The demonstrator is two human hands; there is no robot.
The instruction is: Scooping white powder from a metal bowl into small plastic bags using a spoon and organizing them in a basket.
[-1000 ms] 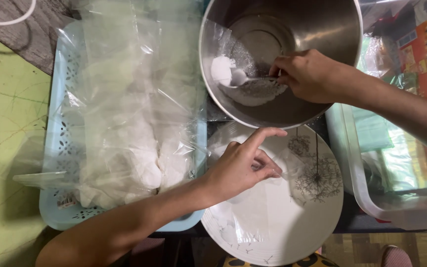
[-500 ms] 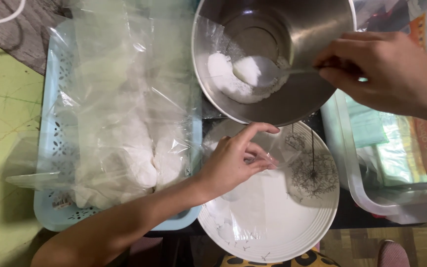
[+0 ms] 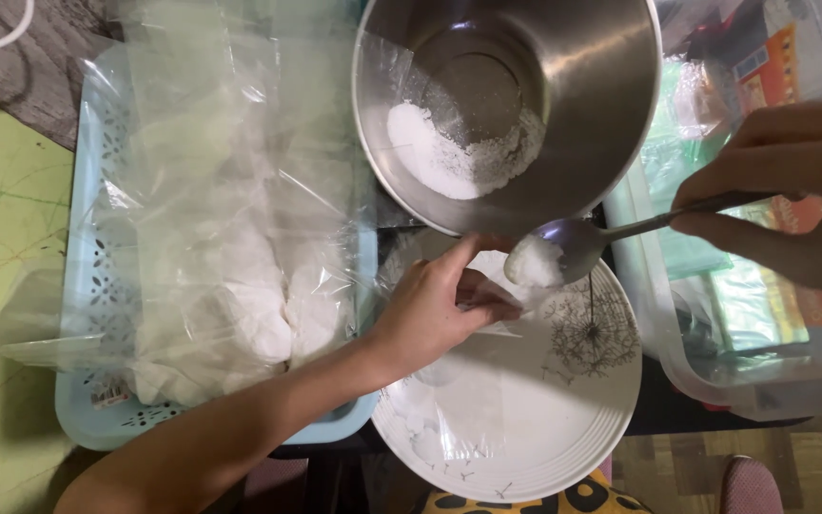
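While the right hand pinches the handle of a metal spoon at the right of the frame, its fingers clamped on the thin stem, the bowl of the spoon carries a heap of white powder just above the white plate at lower centre. The left hand reaches in from the lower left, its fingers closed on the mouth of a small clear plastic bag that lies over the plate, right beside the loaded spoon. Above them a steel bowl holds more of the same powder. A light blue basket at the left is piled with filled clear bags. The bag looks thin, limp and slippery, best held by its open edge; the powder is loose and would spill if the spoon tilts.
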